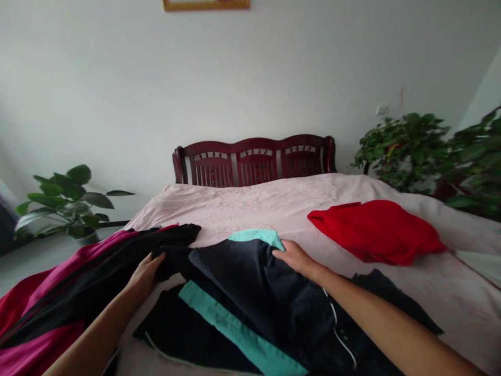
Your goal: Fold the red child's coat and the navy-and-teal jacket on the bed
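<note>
A dark navy jacket (250,282) with turquoise parts and white piping lies spread on the bed in front of me. My left hand (145,274) is closed on a dark end of it at the left, perhaps a sleeve. My right hand (295,257) pinches its far edge, beside a turquoise section, thumb on top. Folds cover much of the jacket's shape, and my right forearm crosses over its right side. Close by my left hand lies a pile of black and pink clothes (74,282).
A pale pink sheet (242,206) covers the bed. A red garment (376,230) lies to the right. Behind stands a dark wooden slatted backrest (256,162). Potted plants (407,151) are at the right, and another leafy plant (66,201) stands at the left.
</note>
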Available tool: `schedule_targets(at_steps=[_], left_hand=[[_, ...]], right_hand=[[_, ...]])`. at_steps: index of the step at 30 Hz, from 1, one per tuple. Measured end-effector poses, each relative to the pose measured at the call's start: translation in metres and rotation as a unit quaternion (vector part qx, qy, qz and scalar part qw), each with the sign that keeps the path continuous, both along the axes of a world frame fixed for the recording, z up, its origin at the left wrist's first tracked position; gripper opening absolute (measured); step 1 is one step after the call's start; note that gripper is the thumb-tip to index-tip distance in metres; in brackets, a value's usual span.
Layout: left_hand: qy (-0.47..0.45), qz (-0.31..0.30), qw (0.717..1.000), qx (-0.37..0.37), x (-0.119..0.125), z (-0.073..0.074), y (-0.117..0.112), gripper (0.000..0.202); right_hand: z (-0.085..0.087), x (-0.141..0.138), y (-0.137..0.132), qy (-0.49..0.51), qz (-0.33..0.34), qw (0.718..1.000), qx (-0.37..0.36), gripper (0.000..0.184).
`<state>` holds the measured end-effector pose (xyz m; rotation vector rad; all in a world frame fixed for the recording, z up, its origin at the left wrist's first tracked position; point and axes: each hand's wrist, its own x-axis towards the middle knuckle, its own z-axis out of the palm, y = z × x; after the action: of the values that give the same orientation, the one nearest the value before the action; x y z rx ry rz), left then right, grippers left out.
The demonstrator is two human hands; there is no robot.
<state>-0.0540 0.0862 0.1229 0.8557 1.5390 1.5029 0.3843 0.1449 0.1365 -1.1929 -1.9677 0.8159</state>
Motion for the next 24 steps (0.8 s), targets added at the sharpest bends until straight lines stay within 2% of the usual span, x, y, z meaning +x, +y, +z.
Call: schedule_targets(at_steps=[4, 7, 10, 13, 14, 16, 19, 21, 24], left_hand=[[0.014, 0.02, 1.0, -0.002, -0.001, 0.002, 0.008, 0.031], [0.041, -0.002, 0.999, -0.036, 0.004, 0.001, 0.012, 0.033], [0.084, -0.013, 0.993, -0.079, 0.014, -0.002, 0.012, 0.039], [0.135, 0.011, 0.988, -0.068, 0.033, -0.006, 0.0, 0.05], [0.151, 0.002, 0.987, -0.059, 0.041, -0.006, -0.007, 0.051], [0.156, -0.066, 0.984, -0.062, 0.06, -0.008, -0.027, 0.053], [0.067, -0.181, 0.974, -0.115, 0.081, -0.008, -0.057, 0.06], [0.001, -0.18, 0.974, -0.141, 0.086, -0.01, -0.069, 0.062], [-0.005, -0.145, 0.977, -0.156, 0.078, -0.019, -0.069, 0.067]], right_hand=[[0.035, 0.013, 0.003, 0.127, -0.07, 0.988, 0.046, 0.019], [0.057, 0.022, 0.002, 0.16, -0.098, 0.978, 0.086, 0.024], [0.061, 0.026, -0.004, 0.134, -0.11, 0.979, 0.106, 0.026], [0.055, 0.024, -0.014, 0.104, -0.1, 0.984, 0.105, 0.027], [0.054, 0.022, -0.019, 0.107, -0.095, 0.985, 0.102, 0.027], [0.053, 0.015, -0.032, 0.127, -0.08, 0.984, 0.099, 0.027], [0.057, -0.003, -0.065, 0.15, -0.016, 0.983, 0.1, 0.023], [0.059, -0.016, -0.096, 0.133, 0.071, 0.984, 0.091, 0.02], [0.057, -0.029, -0.141, 0.039, 0.243, 0.966, 0.081, 0.024]])
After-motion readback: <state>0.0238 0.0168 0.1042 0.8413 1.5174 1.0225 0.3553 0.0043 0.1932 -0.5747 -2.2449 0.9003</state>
